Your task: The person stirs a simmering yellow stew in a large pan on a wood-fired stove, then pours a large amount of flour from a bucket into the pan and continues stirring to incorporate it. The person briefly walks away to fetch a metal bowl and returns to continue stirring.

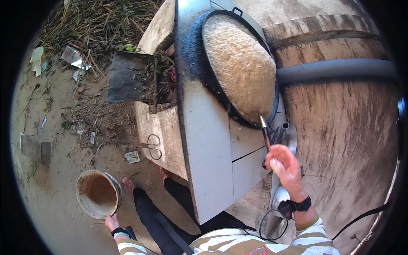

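Low on the left, my left hand [112, 222] grips the edge of a round, deep, dirty bucket [113, 188], which is tipped so that its mouth faces me. Brown residue coats its inside. My right hand [286, 167] is at the handle [265, 135] of a utensil with a metal ferrule, its fingers curled beside the handle. Whether they close on it I cannot tell. The utensil's far end reaches a large black pan [228, 110], where a heaped, pale brown, grainy mass [239, 63] hides whatever lies under it.
White tiles [208, 153] surround the pan on a raised stove. A metal sheet [130, 76] juts from its fuel opening. Metal tongs [154, 146] lean against its side. A dark pipe [334, 70] crosses the wall at right. Dry plant stalks [95, 28] cover the ground at upper left.
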A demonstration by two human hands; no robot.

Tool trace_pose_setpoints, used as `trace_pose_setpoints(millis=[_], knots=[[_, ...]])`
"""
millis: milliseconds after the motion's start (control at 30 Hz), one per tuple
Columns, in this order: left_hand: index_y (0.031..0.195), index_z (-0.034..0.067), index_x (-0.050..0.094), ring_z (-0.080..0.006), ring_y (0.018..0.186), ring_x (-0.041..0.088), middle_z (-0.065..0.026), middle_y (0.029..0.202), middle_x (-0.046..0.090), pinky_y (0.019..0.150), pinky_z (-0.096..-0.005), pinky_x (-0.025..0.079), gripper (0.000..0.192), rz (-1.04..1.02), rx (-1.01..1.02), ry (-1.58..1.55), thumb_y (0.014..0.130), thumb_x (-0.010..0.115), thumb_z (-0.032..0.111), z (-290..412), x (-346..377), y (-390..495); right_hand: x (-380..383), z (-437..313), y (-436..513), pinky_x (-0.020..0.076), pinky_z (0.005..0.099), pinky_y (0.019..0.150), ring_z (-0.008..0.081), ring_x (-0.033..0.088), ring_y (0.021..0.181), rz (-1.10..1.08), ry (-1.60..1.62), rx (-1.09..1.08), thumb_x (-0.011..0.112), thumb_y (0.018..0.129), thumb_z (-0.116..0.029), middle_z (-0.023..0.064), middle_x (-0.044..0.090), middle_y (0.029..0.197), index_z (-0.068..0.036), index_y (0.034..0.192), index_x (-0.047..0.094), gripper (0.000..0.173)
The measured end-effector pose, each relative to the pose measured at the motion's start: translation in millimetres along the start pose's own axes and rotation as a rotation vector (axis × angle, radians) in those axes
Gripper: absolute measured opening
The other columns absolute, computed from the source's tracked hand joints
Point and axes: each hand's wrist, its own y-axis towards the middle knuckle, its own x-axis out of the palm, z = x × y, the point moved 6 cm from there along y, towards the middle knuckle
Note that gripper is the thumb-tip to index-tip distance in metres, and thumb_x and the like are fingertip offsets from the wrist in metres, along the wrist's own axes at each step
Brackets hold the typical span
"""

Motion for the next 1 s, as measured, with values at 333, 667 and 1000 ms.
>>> trace_pose_setpoints(millis=[333, 667, 1000], knots=[[0.128, -0.006, 0.034, -0.0445, 0.117, 0.041, -0.0258, 0.129, 0.034, 0.090, -0.0543, 0.047, 0.053, -0.004, -0.218, -0.100, 0.088, 0.060, 0.019, 50, 8, -48, -32, 98, 57, 0.0399, 0.0248, 0.040, 0.0089, 0.047, 0.047, -0.103, 0.124, 0.455, 0.056, 0.089, -0.021, 0.0005, 0.049, 0.068, -0.004, 0.102, 0.046, 0.024], [0.117, -0.002, 0.043, -0.0334, 0.096, 0.058, -0.0156, 0.108, 0.051, 0.081, -0.0449, 0.053, 0.031, -0.148, 0.030, 0.120, 0.090, 0.052, 0.009, 185, 137, -251, -93, 78, 64, 0.0324, 0.0242, 0.033, 0.0075, 0.044, 0.040, -0.104, 0.227, 0.254, 0.055, 0.087, -0.018, -0.0016, 0.045, 0.058, -0.006, 0.085, 0.045, 0.016], [0.118, -0.003, 0.041, -0.0325, 0.082, 0.062, -0.0183, 0.103, 0.053, 0.070, -0.0445, 0.056, 0.030, -0.088, 0.137, 0.219, 0.090, 0.048, 0.005, 185, 124, -327, -104, 98, 152, 0.0351, 0.0233, 0.035, 0.0094, 0.048, 0.041, -0.151, 0.512, 0.211, 0.056, 0.086, -0.013, 0.0014, 0.051, 0.057, -0.007, 0.073, 0.047, 0.016]])
